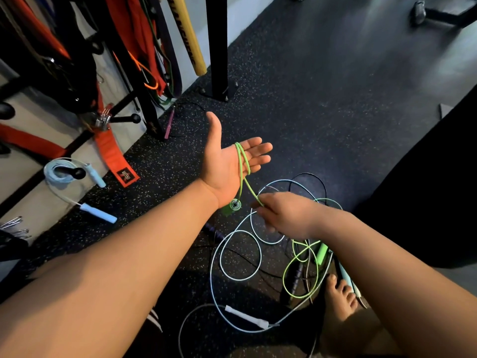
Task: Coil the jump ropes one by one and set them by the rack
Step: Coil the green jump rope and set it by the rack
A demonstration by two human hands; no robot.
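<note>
My left hand point(227, 161) is held palm up with fingers spread, and a loop of green jump rope point(242, 164) lies over its fingers. One green handle point(233, 206) hangs just below the wrist. My right hand point(286, 215) pinches the same green cord a little below the left palm. The rest of the green rope and its other handle point(322, 253) lie on the floor in a tangle with a pale blue rope point(240, 254) and thin black cords. A coiled light blue rope point(67, 174) hangs on a rack peg at the left.
The rack point(216, 47) stands at upper left with orange straps point(111, 148), dark bands and a yellow pad. A pink-handled rope point(169, 124) lies at its base. A white handle point(246, 317) sits on the speckled floor near my bare foot point(340, 298).
</note>
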